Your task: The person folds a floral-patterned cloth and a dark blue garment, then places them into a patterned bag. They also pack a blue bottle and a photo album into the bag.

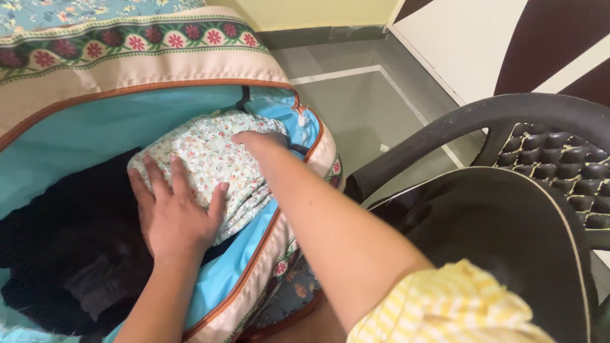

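A folded floral cloth [210, 159], white with small printed flowers, lies inside an open fabric bag [127, 124] with a light blue lining, up against its right wall. The left hand [173, 213] presses flat on the cloth, its grip wide, fingers spread. The right hand [257, 140] reaches over the cloth's far end; its fingers are tucked behind, so its grip cannot be told. Dark clothes [70, 248] lie just left of the cloth. A black plastic chair [508, 216] stands right of the bag.
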